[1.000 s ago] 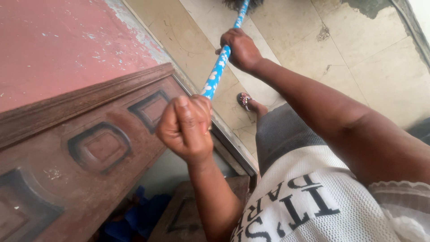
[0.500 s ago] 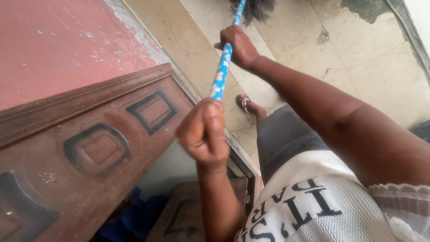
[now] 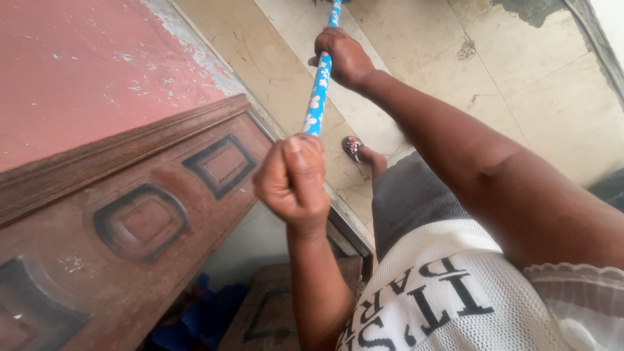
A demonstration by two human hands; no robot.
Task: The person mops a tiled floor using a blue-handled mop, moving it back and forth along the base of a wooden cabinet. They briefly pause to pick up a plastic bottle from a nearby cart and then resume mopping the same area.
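Your left hand is fisted tight round the top end of the blue flowered broom handle, your right hand clamped lower down, above the tiled floor beside the wooden door. Use short strokes, clear of your sandalled foot.

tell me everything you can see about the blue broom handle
The broom handle is a slim, straight stick, bright blue with small white flower-like marks, with a smooth wrapped or painted look. It runs steeply from the near end up to the top edge of the view, over the pale tiled floor. The left hand is closed around its near end; the right hand grips it farther along. The broom's head is almost wholly out of view.
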